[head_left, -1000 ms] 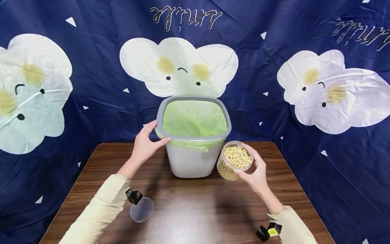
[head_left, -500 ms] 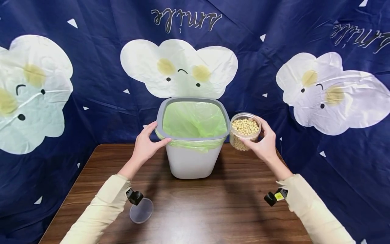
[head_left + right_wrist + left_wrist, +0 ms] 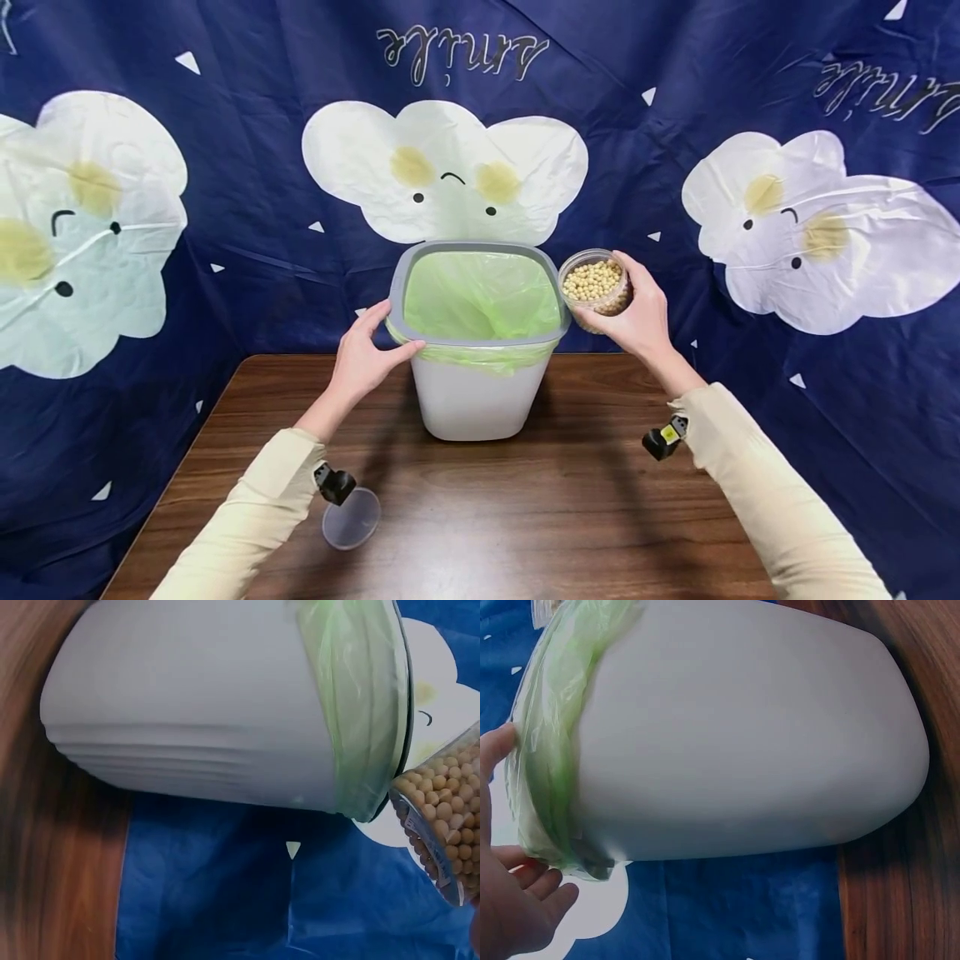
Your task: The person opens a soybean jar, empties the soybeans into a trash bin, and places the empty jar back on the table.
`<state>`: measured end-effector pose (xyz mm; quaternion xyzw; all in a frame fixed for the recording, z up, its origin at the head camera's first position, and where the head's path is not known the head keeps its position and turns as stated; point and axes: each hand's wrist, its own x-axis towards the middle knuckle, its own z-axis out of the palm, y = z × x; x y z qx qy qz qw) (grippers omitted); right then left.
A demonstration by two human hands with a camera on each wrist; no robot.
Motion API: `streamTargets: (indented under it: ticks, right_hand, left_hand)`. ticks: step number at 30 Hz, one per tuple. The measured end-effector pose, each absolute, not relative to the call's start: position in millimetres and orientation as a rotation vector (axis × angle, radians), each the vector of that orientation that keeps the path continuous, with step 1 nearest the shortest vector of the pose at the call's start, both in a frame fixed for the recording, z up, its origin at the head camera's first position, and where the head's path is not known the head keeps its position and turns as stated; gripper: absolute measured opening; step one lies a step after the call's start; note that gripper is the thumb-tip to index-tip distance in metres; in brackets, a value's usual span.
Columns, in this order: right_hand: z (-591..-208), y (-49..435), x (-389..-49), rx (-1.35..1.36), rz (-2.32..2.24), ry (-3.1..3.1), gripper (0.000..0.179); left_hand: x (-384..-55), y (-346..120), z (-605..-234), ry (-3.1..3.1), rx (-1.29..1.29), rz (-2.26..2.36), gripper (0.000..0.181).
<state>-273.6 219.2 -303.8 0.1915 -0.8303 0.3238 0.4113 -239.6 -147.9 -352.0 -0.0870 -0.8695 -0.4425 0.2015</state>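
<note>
A white trash bin (image 3: 480,400) with a grey rim and a green bag (image 3: 480,296) lining it stands upright at the table's far side. My left hand (image 3: 367,354) grips the bin's left front rim corner, thumb on the front and fingers along the side. In the left wrist view those fingers (image 3: 544,881) lie against the folded-over bag. My right hand (image 3: 637,312) holds a clear plastic jar (image 3: 611,305) filled with soybeans (image 3: 592,282), beside the bin's right rim. The jar leans slightly toward the bin, its mouth uncovered.
A round clear lid (image 3: 352,521) lies on the brown wooden table (image 3: 465,508), near my left forearm. Blue cloth (image 3: 247,250) with white cloud shapes hangs behind and at both sides. Black cameras are strapped to both wrists.
My right hand has lifted the soybean jar from low beside the bin, first up and outward, then in against the right rim. The left hand has kept its hold on the bin.
</note>
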Motion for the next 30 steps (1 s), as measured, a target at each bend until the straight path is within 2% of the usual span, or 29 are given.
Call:
streamTargets:
  ticks: [18,30]
  right_hand:
    - [-287,212,-310,0.761,0.557,-2.216,0.09]
    - [-281,205,-328,0.985,0.378,-2.176,0.086]
  left_hand:
    - [-240,-145,-353,-2.409,-0.254,-1.259,0.078]
    - [-239,-147,-353,-2.398,-0.242,-1.257,0.078]
